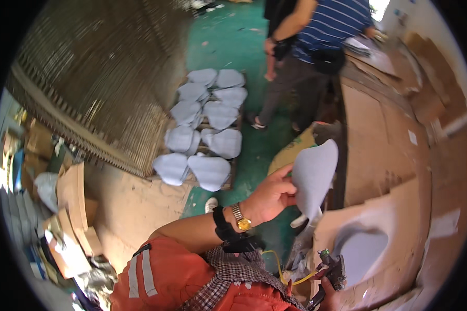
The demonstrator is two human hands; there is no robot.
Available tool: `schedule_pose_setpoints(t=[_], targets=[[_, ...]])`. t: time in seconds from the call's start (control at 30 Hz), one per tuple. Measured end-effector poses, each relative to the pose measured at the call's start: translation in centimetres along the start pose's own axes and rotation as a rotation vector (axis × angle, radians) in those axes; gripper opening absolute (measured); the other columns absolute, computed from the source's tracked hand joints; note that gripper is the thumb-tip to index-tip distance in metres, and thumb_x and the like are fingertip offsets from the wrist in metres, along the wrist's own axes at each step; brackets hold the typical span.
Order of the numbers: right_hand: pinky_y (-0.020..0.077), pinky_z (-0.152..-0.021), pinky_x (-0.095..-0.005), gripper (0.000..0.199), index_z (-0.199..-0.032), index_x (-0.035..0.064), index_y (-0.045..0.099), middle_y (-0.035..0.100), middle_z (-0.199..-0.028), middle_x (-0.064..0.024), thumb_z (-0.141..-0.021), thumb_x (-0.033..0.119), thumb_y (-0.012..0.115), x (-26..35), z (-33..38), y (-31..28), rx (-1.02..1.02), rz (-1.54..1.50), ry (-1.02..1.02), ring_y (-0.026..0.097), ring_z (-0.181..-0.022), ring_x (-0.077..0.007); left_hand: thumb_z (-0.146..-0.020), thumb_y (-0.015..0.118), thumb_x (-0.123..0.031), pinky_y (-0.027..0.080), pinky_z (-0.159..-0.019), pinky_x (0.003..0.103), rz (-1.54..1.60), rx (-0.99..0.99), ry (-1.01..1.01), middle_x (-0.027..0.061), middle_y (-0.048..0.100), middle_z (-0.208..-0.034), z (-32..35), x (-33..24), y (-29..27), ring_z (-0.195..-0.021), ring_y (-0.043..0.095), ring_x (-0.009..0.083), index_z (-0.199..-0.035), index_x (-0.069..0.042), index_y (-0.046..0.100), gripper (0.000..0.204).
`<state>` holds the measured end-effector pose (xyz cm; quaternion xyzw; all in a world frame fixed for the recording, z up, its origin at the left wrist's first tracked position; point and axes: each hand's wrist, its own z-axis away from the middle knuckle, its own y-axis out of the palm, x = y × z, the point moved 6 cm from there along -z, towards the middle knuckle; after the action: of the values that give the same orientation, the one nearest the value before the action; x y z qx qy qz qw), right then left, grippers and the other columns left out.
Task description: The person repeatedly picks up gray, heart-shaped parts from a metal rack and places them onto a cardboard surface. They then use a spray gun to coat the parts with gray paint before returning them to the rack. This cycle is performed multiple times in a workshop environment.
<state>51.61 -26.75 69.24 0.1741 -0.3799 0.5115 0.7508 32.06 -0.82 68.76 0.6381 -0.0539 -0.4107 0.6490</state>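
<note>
My left hand, with a gold watch and a dark band at its wrist, pinches the edge of a thin grey rounded panel. The panel is held up on edge beside the cardboard-covered bench. At the lower right my right hand, mostly hidden, grips a spray gun with a yellow hose. Just beyond the gun, a second grey panel lies flat on the cardboard.
Overlapping grey panels lie in two columns on a low slatted rack ahead. A large ribbed metal grate stands at left. Cardboard covers the bench at right. A person in a striped shirt stands beyond, next to another person in black.
</note>
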Motion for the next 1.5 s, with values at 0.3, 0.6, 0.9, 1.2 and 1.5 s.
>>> schedule_pose_setpoints(t=[0.3,0.6,0.9,1.2,1.5], targets=[[0.037,-0.045,-0.0213,0.015,-0.103,0.0075,0.06,0.062,-0.084,0.0001,-0.091,0.016,0.058,3.7,-10.3,21.9,0.276,0.297,0.212,0.049,-0.056,-0.007,-0.075,0.039,0.012,0.049,-0.086,0.041,0.216,-0.508,0.23,0.0086,0.058,-0.113,2.0,-14.3,-33.1,-0.101,0.059,0.0239,-0.134,-0.01,0.04,0.063],[0.0263,-0.035,-0.0199,0.029,-0.116,0.0077,0.057,0.06,-0.071,0.0015,-0.089,0.017,0.061,-1.4,-22.0,38.4,0.456,0.633,0.342,0.037,-0.039,-0.0043,-0.076,0.041,0.009,0.05,-0.077,0.038,0.201,-0.927,0.608,0.0083,0.057,-0.099,1.8,-31.4,-64.8,-0.082,0.059,0.0234,-0.131,-0.012,0.037,0.059],[0.0277,-0.036,-0.019,0.048,-0.128,0.0068,0.051,0.063,-0.082,-0.0016,-0.083,0.011,0.067,-2.8,-28.5,44.3,0.342,0.64,0.329,0.041,-0.044,-0.0044,-0.091,0.043,-0.009,0.05,-0.087,0.046,0.351,-1.252,0.647,0.0145,0.056,-0.108,3.0,-26.4,-80.4,-0.092,0.059,0.0272,-0.126,-0.009,0.039,0.035],[0.0495,-0.066,-0.0314,0.039,-0.117,-0.0015,0.055,0.063,-0.092,-0.0075,-0.082,0.01,0.067,-2.2,-25.0,36.9,0.379,0.759,0.116,0.06,-0.077,-0.0156,-0.087,0.051,-0.009,0.053,-0.076,0.044,0.143,-1.29,-0.024,0.0168,0.056,-0.109,7.9,-4.8,-75.8,-0.087,0.061,0.0317,-0.127,-0.008,0.039,0.041],[0.0486,-0.072,-0.0316,0.026,-0.107,-0.0006,0.058,0.062,-0.093,-0.007,-0.085,0.014,0.061,2.4,-9.1,18.8,0.13,0.218,0.013,0.06,-0.083,-0.0176,-0.081,0.06,-0.009,0.053,-0.064,0.047,-0.461,-0.94,-0.079,0.0162,0.061,-0.093,5.1,-4.3,-62.5,-0.073,0.063,0.031,-0.127,-0.012,0.043,0.049]])
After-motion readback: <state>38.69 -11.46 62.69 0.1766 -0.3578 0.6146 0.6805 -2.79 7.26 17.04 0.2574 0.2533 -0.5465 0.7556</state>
